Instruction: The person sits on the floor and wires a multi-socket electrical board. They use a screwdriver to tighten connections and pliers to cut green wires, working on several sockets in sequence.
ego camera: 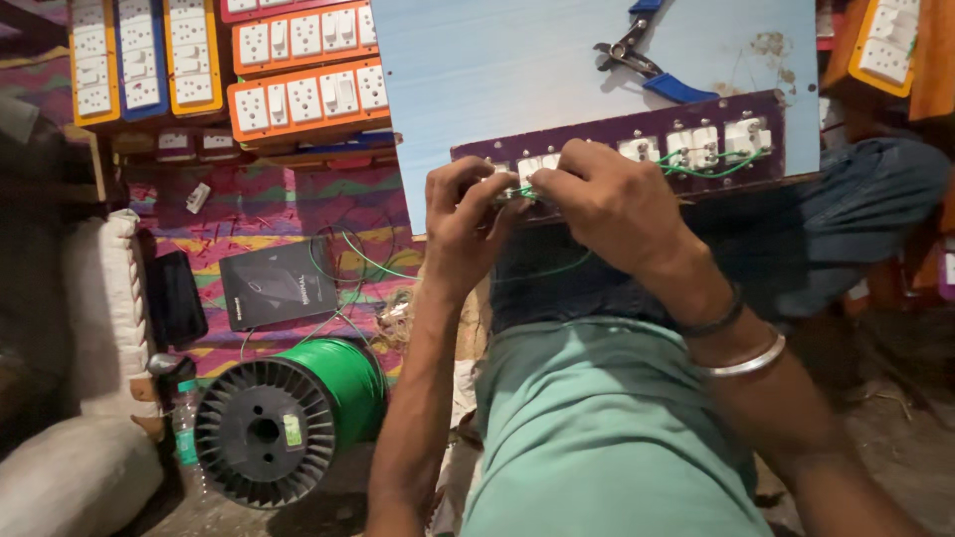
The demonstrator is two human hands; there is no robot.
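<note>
Seen from above, a seated person worked with a pale blue board [517,89] resting across the lap. A long purple panel [607,134] lay along the board's near edge, back side up, with a row of white switch and socket backs [696,144] linked by thin green wire [716,169].

Both hands met at the panel's left end. The left hand [468,214] was curled, its fingertips pinched near one white fitting. The right hand [612,204], with a metal bangle [746,363] and a dark band on its wrist, was bent over the same spot, fingers closed around something small; whether that was wire or a tool could not be told.

The wire looked light and springy, easy to kink, and best taken close to its terminal. The panel looked stiff and light, safest gripped by its long edges, clear of the fittings.

Blue-handled cutters [647,60] lay further up the board, well apart from the hands. The panel sat at the board's near edge, leaving little margin toward the lap but open board beyond. To the left, on a patterned mat, a big spool of green wire [298,418] lay beside a dark flat box [279,283]. Orange and yellow switchboards [298,89] were stacked behind.
</note>
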